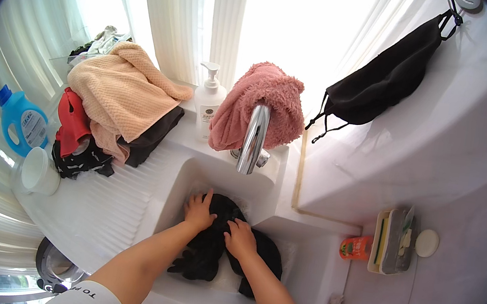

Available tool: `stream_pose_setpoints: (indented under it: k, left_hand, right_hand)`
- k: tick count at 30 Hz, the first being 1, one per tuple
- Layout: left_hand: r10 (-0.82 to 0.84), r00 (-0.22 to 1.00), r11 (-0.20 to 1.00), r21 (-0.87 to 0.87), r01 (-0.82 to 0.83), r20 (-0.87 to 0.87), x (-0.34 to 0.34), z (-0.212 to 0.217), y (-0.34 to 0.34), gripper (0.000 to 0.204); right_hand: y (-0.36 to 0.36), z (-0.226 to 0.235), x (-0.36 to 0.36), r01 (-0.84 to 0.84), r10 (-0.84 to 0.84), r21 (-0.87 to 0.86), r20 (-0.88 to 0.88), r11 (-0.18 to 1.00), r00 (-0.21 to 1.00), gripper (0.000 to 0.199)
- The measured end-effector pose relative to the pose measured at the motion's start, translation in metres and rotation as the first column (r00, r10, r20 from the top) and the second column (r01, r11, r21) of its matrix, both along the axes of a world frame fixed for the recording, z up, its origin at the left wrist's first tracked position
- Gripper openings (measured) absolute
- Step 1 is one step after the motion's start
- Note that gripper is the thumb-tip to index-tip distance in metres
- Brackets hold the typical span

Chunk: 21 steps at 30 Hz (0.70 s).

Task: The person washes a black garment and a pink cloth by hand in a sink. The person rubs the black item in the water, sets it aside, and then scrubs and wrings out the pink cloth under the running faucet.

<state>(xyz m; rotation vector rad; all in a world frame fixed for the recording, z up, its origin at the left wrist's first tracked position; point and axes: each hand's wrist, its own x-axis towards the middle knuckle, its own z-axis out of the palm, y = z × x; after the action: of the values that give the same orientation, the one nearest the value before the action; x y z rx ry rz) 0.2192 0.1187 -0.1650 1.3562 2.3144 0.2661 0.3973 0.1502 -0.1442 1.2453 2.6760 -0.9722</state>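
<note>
A wet-looking black garment point(269, 258) lies bunched in the white sink basin point(313, 274). My left hand point(200, 211) rests on the upper left part of it, fingers spread apart and thumb side toward the middle. Beside it, my right hand point(241, 240) has its fingers bent into the cloth and grips a fold of it. Above the basin's far side stands a chrome faucet point(252, 141), with a fluffy pink towel point(266, 102) draped over its base. What lies under the garment is mostly hidden, though a pale patch shows between its folds.
Left of the basin, a ribbed washboard point(117, 209) slopes away. Beyond it lie a peach towel point(135, 84), a red cloth point(72, 119), a blue detergent bottle point(20, 121) and a white tub point(40, 170). A pump bottle point(208, 100) stands behind; a black mask point(384, 78) hangs right, above an orange container point(356, 247).
</note>
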Motion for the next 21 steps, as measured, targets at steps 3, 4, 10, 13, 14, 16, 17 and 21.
stream_pose_setpoints:
  k: [3, 4, 10, 13, 14, 16, 17, 21]
  left_hand:
    - [0.031, 0.993, 0.989, -0.149, -0.014, 0.111, -0.012, 0.013, 0.018, 0.070]
    - [0.002, 0.991, 0.983, -0.181, 0.022, 0.132, -0.014, 0.019, 0.018, 0.064]
    - [-0.040, 0.715, 0.997, 0.076, -0.018, 0.698, -0.018, 0.116, -0.027, 0.041]
    - [-0.017, 0.304, 0.974, 0.084, -0.210, 0.953, -0.025, 0.166, -0.055, 0.038]
    - [-0.022, 0.162, 0.960, 0.066, -0.273, 0.987, -0.028, 0.177, -0.062, 0.036]
    - [-0.098, 0.039, 0.928, 0.106, -0.358, 0.994, -0.034, 0.189, -0.075, 0.037]
    - [-0.141, -0.016, 0.909, 0.123, -0.399, 0.990, -0.038, 0.194, -0.081, 0.037]
    - [-0.450, 0.318, 0.745, 0.547, -0.382, 0.835, -0.073, 0.208, -0.101, 0.041]
  right_hand:
    - [-0.023, 0.005, 0.014, 0.033, -0.047, 0.240, 0.053, 0.970, 0.997, 0.073]
    - [-0.023, 0.006, 0.014, 0.056, -0.068, 0.237, 0.044, 0.970, 0.997, 0.077]
    - [-0.033, 0.043, 0.021, 0.209, -0.196, 0.302, -0.072, 0.930, 0.978, 0.103]
    - [-0.039, 0.048, 0.026, 0.307, -0.230, 0.354, -0.243, 0.883, 0.942, 0.107]
    - [-0.041, 0.057, 0.023, 0.323, -0.238, 0.299, -0.286, 0.898, 0.928, 0.104]
    - [-0.042, 0.077, 0.018, 0.347, -0.264, 0.183, -0.366, 0.920, 0.893, 0.100]
    - [-0.041, 0.102, 0.011, 0.387, -0.302, 0.095, -0.468, 0.917, 0.831, 0.094]
    - [-0.040, 0.179, -0.022, 0.354, -0.363, -0.152, -0.646, 0.923, 0.671, 0.084]
